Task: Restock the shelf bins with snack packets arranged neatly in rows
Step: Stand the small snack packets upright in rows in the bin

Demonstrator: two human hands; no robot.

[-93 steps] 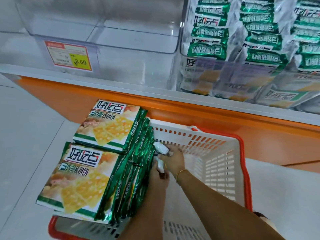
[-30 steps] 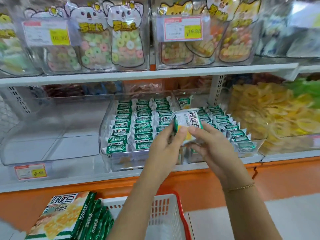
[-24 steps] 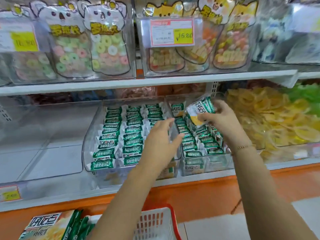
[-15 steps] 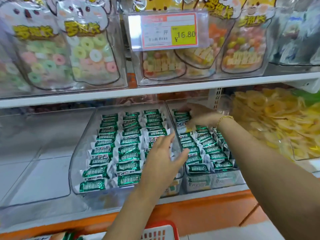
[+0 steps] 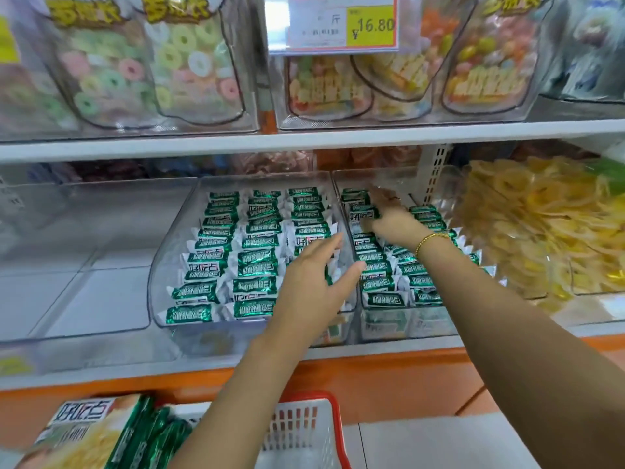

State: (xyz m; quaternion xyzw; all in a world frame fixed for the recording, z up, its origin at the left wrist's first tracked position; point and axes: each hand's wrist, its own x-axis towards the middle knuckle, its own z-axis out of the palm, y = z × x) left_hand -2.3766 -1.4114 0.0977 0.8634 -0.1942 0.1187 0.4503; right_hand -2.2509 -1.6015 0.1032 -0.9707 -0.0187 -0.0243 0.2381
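Small green-and-white snack packets (image 5: 257, 265) stand in three neat rows in the middle clear bin (image 5: 162, 265). More of them fill the right clear bin (image 5: 406, 324). My right hand (image 5: 392, 221) reaches deep into the right bin and holds one snack packet (image 5: 363, 215) at the back of its left row, tilted with its face showing. My left hand (image 5: 314, 275) hovers with straight, spread fingers over the front right part of the middle bin and holds nothing.
An empty clear bin (image 5: 84, 272) sits to the left. A bin of yellow chips (image 5: 541, 231) is on the right. Candy bags (image 5: 189, 62) fill the shelf above. Below, a white and red basket (image 5: 304, 431) carries large cracker packs (image 5: 84, 434).
I lifted a packet from the basket to the shelf with both hands. My right hand carried it into the back of the right bin; my left hand let go and hovers open.
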